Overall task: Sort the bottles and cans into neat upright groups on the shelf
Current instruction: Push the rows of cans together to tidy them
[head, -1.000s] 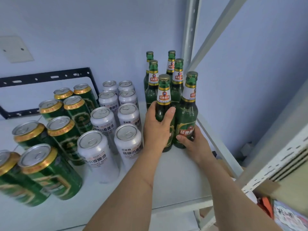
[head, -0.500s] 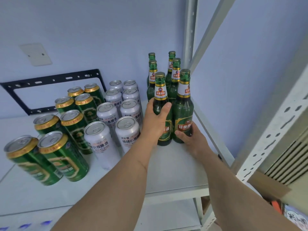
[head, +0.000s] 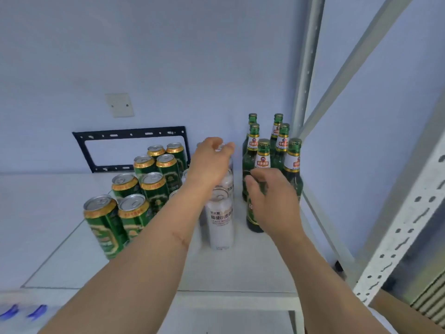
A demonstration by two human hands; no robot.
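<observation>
Standing upright on shelf [head: 240, 273]: 6 green bottles [head: 279, 150] at 2 o'clock, white cans [head: 220, 220] centre, green cans [head: 149, 184] at 10 o'clock. Left hand [head: 212, 162] loosely open above white cans; right hand [head: 272, 198] relaxed, empty, before the nearest bottle.

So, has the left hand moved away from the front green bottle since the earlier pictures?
Yes. The left hand has left the front green bottle and gone left and back, over the white cans.

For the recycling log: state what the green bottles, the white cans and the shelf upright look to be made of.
Green bottles: likely glass, translucent and glossy, with paper-looking labels. White cans: probably aluminium, bare silver pull-tab tops, matte printed bodies. Shelf upright: apparently painted metal, perforated with slots.
</observation>
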